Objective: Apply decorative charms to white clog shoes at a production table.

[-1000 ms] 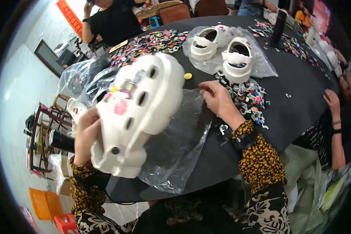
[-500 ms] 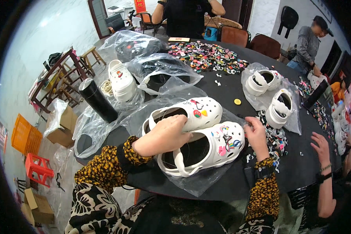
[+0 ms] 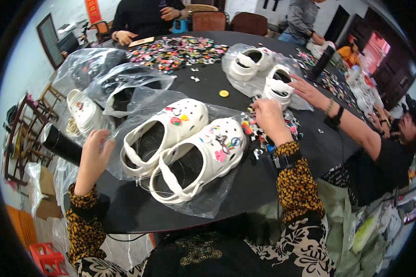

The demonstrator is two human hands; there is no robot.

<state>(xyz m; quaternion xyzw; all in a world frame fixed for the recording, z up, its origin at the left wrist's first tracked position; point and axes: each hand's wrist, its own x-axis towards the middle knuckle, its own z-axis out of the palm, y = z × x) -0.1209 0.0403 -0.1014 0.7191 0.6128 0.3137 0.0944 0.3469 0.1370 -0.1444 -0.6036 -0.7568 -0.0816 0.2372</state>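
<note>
Two white clogs [image 3: 210, 152] lie on a clear bag [image 3: 208, 203] by the worktop [image 3: 129, 212]'s near edge, charms [image 3: 221, 156] fitted (several holes are still bare); the left hand [image 3: 96, 154] hangs empty, half uncurled, at the left edge, the right hand [image 3: 270, 117] bent over the charm pile [image 3: 292, 121], its grip hidden

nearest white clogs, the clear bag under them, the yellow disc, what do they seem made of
White clogs: probably moulded foam or soft plastic, mostly matte, judging by their thick, rounded shells. Clear bag: likely thin plastic film, glossy, with creases catching light. Yellow disc: maybe plastic, smooth-looking and evenly coloured; too small to be sure.
</note>
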